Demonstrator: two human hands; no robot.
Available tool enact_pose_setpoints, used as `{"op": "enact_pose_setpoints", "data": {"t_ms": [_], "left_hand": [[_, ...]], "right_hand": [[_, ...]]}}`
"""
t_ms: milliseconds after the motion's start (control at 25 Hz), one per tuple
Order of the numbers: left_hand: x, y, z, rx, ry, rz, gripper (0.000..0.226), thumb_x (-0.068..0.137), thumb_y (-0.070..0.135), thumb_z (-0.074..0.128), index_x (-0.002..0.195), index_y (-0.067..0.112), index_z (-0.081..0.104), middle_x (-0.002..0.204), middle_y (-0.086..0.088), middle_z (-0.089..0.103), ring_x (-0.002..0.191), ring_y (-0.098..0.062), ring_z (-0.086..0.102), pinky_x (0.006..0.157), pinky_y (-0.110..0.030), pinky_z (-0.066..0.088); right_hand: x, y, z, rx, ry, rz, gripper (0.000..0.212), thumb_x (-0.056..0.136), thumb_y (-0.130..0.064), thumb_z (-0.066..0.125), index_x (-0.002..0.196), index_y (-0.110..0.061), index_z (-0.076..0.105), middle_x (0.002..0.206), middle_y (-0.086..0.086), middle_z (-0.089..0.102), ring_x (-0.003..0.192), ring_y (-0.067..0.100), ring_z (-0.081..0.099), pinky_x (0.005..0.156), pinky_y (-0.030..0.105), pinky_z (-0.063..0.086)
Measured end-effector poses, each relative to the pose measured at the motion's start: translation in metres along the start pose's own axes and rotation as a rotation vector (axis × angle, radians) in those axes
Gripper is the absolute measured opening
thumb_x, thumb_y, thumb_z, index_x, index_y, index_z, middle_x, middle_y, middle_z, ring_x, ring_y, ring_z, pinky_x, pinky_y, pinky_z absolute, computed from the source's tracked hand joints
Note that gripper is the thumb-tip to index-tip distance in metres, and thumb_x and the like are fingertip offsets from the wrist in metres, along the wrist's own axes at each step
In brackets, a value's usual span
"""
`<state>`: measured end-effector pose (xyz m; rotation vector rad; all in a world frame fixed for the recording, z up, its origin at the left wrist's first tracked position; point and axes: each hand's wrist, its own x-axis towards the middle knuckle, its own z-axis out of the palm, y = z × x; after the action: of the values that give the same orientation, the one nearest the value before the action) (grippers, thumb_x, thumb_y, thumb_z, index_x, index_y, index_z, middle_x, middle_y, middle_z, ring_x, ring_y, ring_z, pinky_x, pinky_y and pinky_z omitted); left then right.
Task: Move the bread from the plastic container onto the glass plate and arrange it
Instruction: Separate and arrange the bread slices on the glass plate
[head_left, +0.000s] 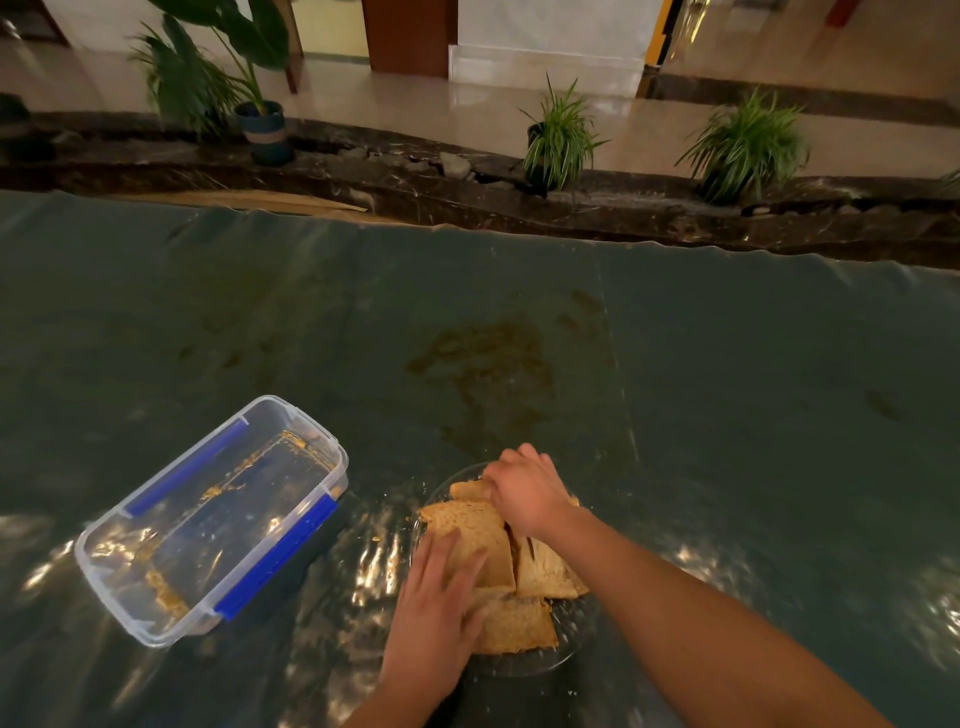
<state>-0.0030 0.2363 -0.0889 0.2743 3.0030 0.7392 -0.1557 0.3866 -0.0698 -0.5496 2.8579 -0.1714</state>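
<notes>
Several toasted bread slices (488, 535) lie overlapping on the clear glass plate (571, 631), low in the middle of the view. My left hand (436, 608) rests flat, fingers spread, on the near-left slices. My right hand (527, 488) reaches over the far side of the pile with fingers curled down onto a slice. The clear plastic container (208, 519) with blue clips stands to the left of the plate, holding only crumbs.
A shiny dark green sheet (727, 389) covers the table and bears a brown stain (483, 374) beyond the plate. Past the table's far edge runs a dark stone ledge with potted plants (558, 137).
</notes>
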Motion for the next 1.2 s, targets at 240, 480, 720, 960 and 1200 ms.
{"op": "enact_pose_setpoints", "data": {"t_ms": [240, 480, 720, 960, 1200], "left_hand": [[0.018, -0.005, -0.007, -0.093, 0.057, 0.043, 0.047, 0.066, -0.002, 0.079, 0.107, 0.019, 0.073, 0.122, 0.001, 0.063, 0.120, -0.022, 0.054, 0.099, -0.041, 0.051], [0.020, -0.007, -0.013, 0.007, 0.161, 0.219, 0.041, 0.058, -0.002, 0.088, 0.094, 0.014, 0.077, 0.103, -0.001, 0.072, 0.101, -0.020, 0.067, 0.085, -0.031, 0.058], [0.013, -0.012, -0.010, -0.004, 0.193, 0.282, 0.037, 0.060, 0.002, 0.090, 0.094, 0.011, 0.078, 0.103, -0.004, 0.074, 0.105, -0.024, 0.067, 0.089, -0.036, 0.057], [0.010, -0.011, -0.009, -0.063, 0.102, 0.167, 0.044, 0.063, 0.003, 0.084, 0.104, 0.018, 0.074, 0.123, -0.004, 0.063, 0.120, -0.024, 0.057, 0.097, -0.042, 0.052], [-0.001, -0.002, -0.006, -0.302, 0.192, -0.143, 0.052, 0.067, 0.009, 0.080, 0.114, 0.024, 0.065, 0.126, -0.002, 0.046, 0.115, -0.014, 0.042, 0.090, -0.039, 0.052]], "right_hand": [[0.004, 0.001, 0.003, 0.042, 0.007, -0.002, 0.018, 0.086, -0.019, 0.066, 0.101, -0.028, 0.061, 0.105, -0.005, 0.062, 0.103, 0.023, 0.047, 0.084, 0.039, 0.038], [0.008, 0.003, 0.001, 0.030, 0.006, 0.027, 0.014, 0.091, -0.031, 0.060, 0.099, -0.027, 0.071, 0.101, -0.003, 0.062, 0.102, 0.023, 0.046, 0.086, 0.038, 0.036], [0.001, 0.018, 0.004, -0.011, 0.038, 0.096, 0.014, 0.091, -0.022, 0.058, 0.100, -0.024, 0.068, 0.103, -0.002, 0.059, 0.104, 0.024, 0.046, 0.087, 0.037, 0.037], [-0.008, 0.023, -0.002, 0.150, 0.091, 0.157, 0.016, 0.094, -0.033, 0.053, 0.102, -0.026, 0.066, 0.106, -0.004, 0.061, 0.106, 0.022, 0.047, 0.091, 0.039, 0.039], [-0.086, 0.047, -0.005, 0.564, 0.441, 0.450, 0.012, 0.089, -0.018, 0.066, 0.100, -0.020, 0.068, 0.098, -0.003, 0.065, 0.096, 0.020, 0.057, 0.076, 0.029, 0.044]]}}
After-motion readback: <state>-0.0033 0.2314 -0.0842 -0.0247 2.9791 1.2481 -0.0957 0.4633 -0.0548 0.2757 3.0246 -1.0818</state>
